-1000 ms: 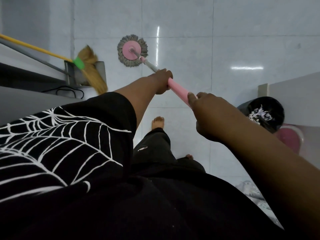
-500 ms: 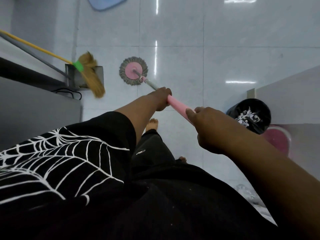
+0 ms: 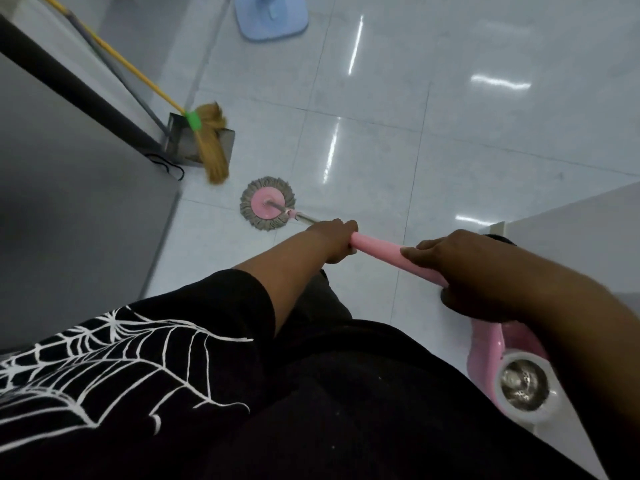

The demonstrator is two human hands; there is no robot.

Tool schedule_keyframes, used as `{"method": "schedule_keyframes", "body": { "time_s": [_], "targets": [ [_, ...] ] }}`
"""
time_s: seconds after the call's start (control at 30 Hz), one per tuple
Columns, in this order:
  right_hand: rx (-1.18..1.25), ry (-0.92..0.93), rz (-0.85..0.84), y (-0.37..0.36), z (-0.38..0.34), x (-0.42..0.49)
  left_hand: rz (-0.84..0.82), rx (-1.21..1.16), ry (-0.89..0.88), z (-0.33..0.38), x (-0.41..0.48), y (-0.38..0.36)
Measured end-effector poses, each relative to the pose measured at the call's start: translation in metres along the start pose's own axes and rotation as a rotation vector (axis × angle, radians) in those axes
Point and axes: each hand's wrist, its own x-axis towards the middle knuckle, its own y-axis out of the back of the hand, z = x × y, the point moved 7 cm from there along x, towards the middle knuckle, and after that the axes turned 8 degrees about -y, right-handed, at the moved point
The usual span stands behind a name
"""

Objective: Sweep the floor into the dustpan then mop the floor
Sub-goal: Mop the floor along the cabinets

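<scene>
A spin mop with a round grey-fringed pink head (image 3: 267, 203) rests flat on the white tiled floor (image 3: 381, 140). Its pink handle (image 3: 377, 250) runs back toward me. My left hand (image 3: 335, 239) grips the handle lower down, nearer the head. My right hand (image 3: 460, 268) grips it higher up. A straw broom (image 3: 212, 147) with a yellow stick leans beside a grey metal dustpan (image 3: 183, 143) against the left wall.
A grey cabinet (image 3: 76, 202) with a black cable at its foot fills the left. A pink mop bucket with a steel spinner (image 3: 523, 381) stands at lower right, below a white cabinet (image 3: 575, 237). A light blue mat (image 3: 270, 19) lies at the top.
The mop head has been pulled back toward me across the tile, ending near the broom's tip. The view has tilted, bringing the blue mat and pink bucket into sight. Both hands keep their grip.
</scene>
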Motion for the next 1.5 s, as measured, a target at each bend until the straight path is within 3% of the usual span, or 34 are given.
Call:
{"method": "schedule_keyframes", "body": {
  "time_s": [0.27, 0.47, 0.67, 1.0, 1.23, 1.5],
  "targets": [
    [-0.077, 0.032, 0.044, 0.067, 0.044, 0.065, 0.161, -0.038, -0.002, -0.033, 0.041, 0.054],
    [-0.125, 0.076, 0.003, 0.133, 0.072, 0.117, 0.275, -0.337, -0.061, -0.063, 0.079, 0.103],
    [-0.174, 0.136, -0.014, 0.203, 0.088, 0.163, 0.337, -0.373, -0.024, -0.092, 0.099, 0.156],
    [-0.331, 0.376, -0.014, 0.263, 0.124, 0.23, 0.498, -0.513, 0.19, -0.104, 0.133, 0.199],
    [-0.585, 0.625, -0.04, 0.28, 0.142, 0.251, 0.671, -0.655, 0.422, -0.089, 0.154, 0.203],
    [-0.779, 0.799, -0.055, 0.292, 0.107, 0.27, 0.857, -0.754, 0.622, -0.098, 0.123, 0.184]
  ]
}}
